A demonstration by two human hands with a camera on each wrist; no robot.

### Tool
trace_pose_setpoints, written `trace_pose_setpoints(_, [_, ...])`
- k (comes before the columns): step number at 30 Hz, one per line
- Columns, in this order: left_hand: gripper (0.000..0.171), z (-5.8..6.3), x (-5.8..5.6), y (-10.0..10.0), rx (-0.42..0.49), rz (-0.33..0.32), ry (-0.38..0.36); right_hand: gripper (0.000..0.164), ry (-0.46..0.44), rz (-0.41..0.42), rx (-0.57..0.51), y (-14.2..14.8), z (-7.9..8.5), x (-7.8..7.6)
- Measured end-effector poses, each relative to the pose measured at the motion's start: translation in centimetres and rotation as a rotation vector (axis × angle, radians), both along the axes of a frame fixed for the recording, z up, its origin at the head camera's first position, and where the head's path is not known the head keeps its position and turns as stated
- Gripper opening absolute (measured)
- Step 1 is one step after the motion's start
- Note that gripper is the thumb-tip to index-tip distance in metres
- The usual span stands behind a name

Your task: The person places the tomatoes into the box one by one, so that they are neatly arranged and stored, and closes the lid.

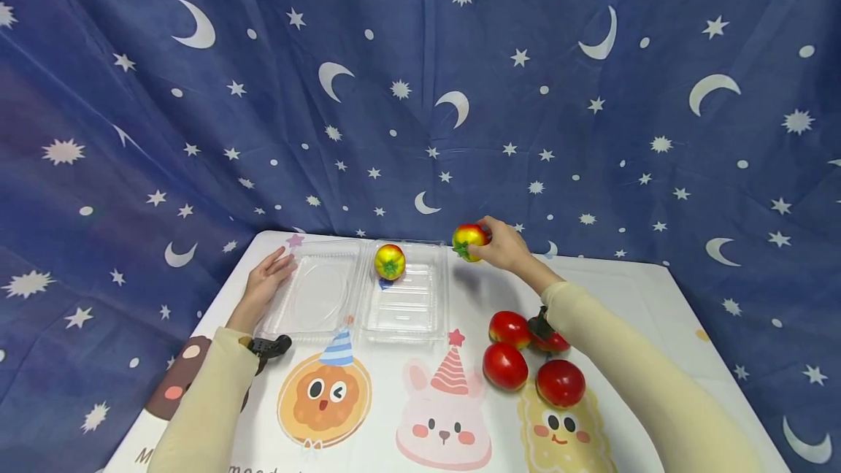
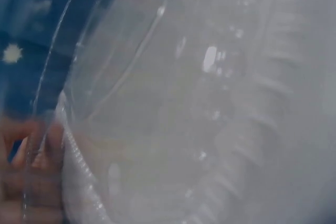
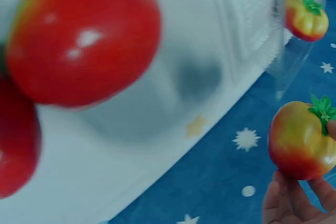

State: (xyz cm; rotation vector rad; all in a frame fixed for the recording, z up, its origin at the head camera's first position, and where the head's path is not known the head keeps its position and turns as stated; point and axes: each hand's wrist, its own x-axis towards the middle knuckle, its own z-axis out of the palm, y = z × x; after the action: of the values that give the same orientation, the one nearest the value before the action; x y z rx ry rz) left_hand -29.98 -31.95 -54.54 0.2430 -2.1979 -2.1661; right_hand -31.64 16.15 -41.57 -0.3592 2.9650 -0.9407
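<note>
Right hand [image 1: 502, 245] has fingers curled round a red-yellow fruit [image 1: 465, 235], thumb near the leafy green calyx, other fingers round the opposite side. Fruit is off the surface, just right of the clear plastic container [image 1: 402, 314]. Glossy skin, roundish lobed body, yellow blending to red; calyx leaves pointed.

Left hand [image 1: 266, 282]: fingers extended, resting at the outer left edge of the container's left half [image 1: 322, 287]. Left wrist view is blurred, but fingers show through the thin transparent wall; no firm grip visible.

Container lies unfolded, two shallow rectangular halves side by side. Left half has a rounded outline moulded into its base and ribbed side walls; right half has straight raised ribs across the base. Second fruit [image 1: 390, 261], yellow with a red edge and green calyx, sits in the right half, toward its far left corner, calyx facing the wearer.

Four red fruits [image 1: 505, 366] clustered on the counter [image 1: 624, 298] near the right forearm, smooth and shiny, oval to round; one partly hidden by the black wrist camera [image 1: 540, 324]. Counter cover is white with cartoon prints. Behind: creased dark blue curtain [image 1: 394, 35], white moons and stars.
</note>
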Motion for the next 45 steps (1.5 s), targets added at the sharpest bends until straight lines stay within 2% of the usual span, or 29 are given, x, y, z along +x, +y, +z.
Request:
trace_pose_setpoints(7, [0.063,0.0,-0.2,-0.2,0.012,0.015,0.000,0.054,0.008,0.049,-0.109,-2.5,0.5,0.0])
trace_pose_setpoints(12, [0.064,-0.1,-0.2,-0.3,0.002,0.024,-0.028,0.051,-0.019,0.087,-0.147,-4.1,-0.3,0.1])
trace_pose_setpoints(28, [0.063,-0.2,-0.3,-0.1,-0.015,0.029,-0.017,0.049,-0.046,0.168,-0.201,-7.0,-2.9,0.3])
trace_pose_setpoints(32, [0.064,-0.2,-0.3,-0.2,-0.004,0.020,-0.014,0.049,-0.063,0.205,-0.226,-7.8,-3.4,0.6])
trace_pose_setpoints(39, [0.064,0.1,0.0,-0.1,-0.036,0.015,-0.020,0.048,-0.093,0.280,-0.245,-9.1,-4.1,1.1])
trace_pose_setpoints(45, [0.063,0.1,0.2,-0.1,-0.018,0.013,0.002,0.048,-0.110,0.359,-0.266,-10.2,-5.1,1.4])
